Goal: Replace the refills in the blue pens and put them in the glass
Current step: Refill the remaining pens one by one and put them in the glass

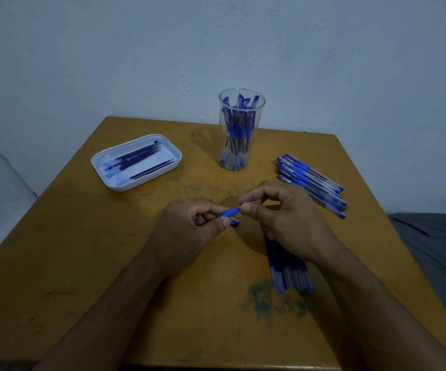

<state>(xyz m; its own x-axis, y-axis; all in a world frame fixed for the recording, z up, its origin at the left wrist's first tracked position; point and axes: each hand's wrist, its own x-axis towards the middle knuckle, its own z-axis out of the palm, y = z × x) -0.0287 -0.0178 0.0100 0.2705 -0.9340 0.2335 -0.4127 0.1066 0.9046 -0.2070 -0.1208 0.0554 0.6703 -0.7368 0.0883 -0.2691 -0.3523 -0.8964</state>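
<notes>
Over the middle of the table my left hand (pixel 189 226) grips a blue pen (pixel 229 211) by its blue grip section. My right hand (pixel 278 212) pinches the pen's tip end with thumb and fingers. A blue cap end (pixel 234 223) shows just under my left thumb. Farther back stands a clear glass (pixel 240 156) holding several blue pens. A row of several blue pens (pixel 313 183) lies at the right. Several refills (pixel 289 266) lie partly hidden under my right wrist.
A white tray (pixel 104 159) at the back left holds several dark refills (pixel 139 159). The wooden table (pixel 82 250) has a blue ink stain (pixel 264 298) near the front. A pale wall rises behind, and grey fabric (pixel 436 242) lies beyond the right edge.
</notes>
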